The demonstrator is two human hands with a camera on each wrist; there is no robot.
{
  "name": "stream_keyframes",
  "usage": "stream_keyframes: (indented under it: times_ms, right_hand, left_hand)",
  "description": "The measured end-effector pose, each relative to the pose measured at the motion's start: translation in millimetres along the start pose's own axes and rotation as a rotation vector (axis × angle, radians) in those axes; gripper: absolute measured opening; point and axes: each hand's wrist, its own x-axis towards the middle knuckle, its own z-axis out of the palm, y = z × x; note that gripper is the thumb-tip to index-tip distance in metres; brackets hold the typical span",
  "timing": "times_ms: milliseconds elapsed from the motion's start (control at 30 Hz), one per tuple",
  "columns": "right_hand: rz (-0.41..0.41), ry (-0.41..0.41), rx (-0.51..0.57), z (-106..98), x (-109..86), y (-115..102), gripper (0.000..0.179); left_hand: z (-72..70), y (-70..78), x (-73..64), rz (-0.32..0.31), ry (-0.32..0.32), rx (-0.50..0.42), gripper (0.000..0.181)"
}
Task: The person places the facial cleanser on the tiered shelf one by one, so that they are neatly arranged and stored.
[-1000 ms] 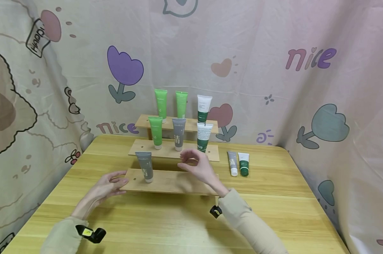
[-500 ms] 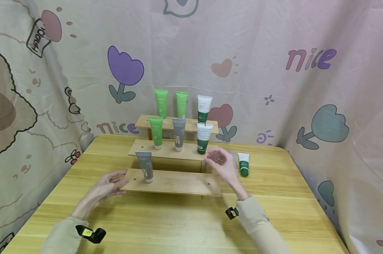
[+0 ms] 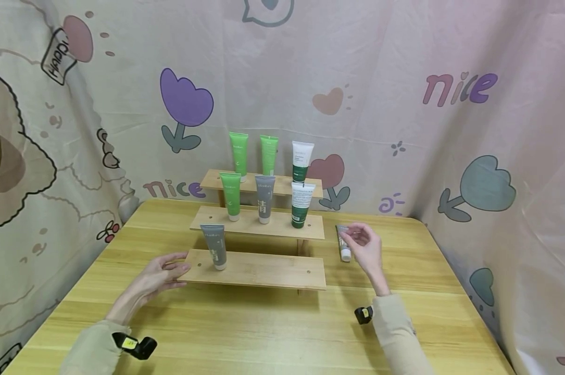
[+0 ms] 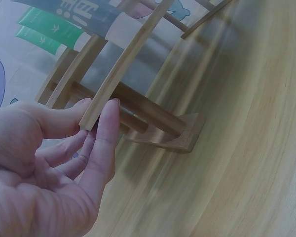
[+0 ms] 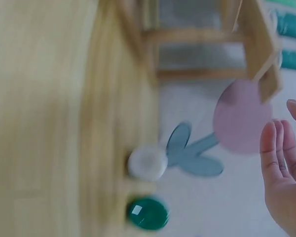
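Note:
My left hand (image 3: pixel 157 275) pinches the left end of the lowest board of a three-tier wooden display stand (image 3: pixel 273 272); in the left wrist view the thumb and fingers (image 4: pixel 106 133) lie on either side of that board. A grey squeeze tube (image 3: pixel 214 245) stands on this board near the left hand. My right hand (image 3: pixel 367 251) hovers over the table right of the stand, its fingers loosely bent with nothing between them. Beneath it lies a grey tube with a white cap (image 3: pixel 345 255). A green-capped tube (image 5: pixel 148 214) beside it shows in the right wrist view but is hidden by the hand in the head view.
On the middle tier stand a green tube (image 3: pixel 231 195), a grey tube (image 3: pixel 264 198) and a white-and-green tube (image 3: pixel 301 203). Two green tubes (image 3: pixel 239 153) and a white-and-green one (image 3: pixel 302 159) stand on the top tier. A printed curtain (image 3: pixel 376 104) hangs behind the table (image 3: pixel 245 328).
My right hand has moved right, from over the lowest board past the stand's right end to above the two lying tubes. The left hand keeps its hold on the board.

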Motion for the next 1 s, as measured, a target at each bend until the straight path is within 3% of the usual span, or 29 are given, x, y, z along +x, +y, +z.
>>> stream_keyframes:
  times_ms: [100, 200, 367, 667, 1000]
  right_hand:
    - [0.038, 0.015, -0.055, -12.6, 1.4, 12.1, 0.027]
    - [0.052, 0.026, -0.095, -24.8, 5.8, 38.1, 0.028]
    - [-0.012, 0.013, -0.182, -41.5, 8.6, 59.0, 0.027]
    - [0.055, -0.055, -0.387, -58.4, 13.6, 70.9, 0.032]
    - [0.100, -0.098, -0.510, -59.1, 17.6, 78.4, 0.030]
  left_hand:
    - [0.3, -0.3, 0.3, -0.001, 0.004, -0.005, 0.072]
    - [0.2, -0.5, 0.6, -0.001, 0.007, -0.007, 0.072]
    - [-0.2, -0.6, 0.7, 0.007, -0.001, -0.006, 0.073]
    - [-0.7, -1.3, 0.7, 0.004, -0.003, -0.004, 0.074]
    - [-0.6, -0.7, 0.5, 0.007, -0.003, 0.001, 0.073]
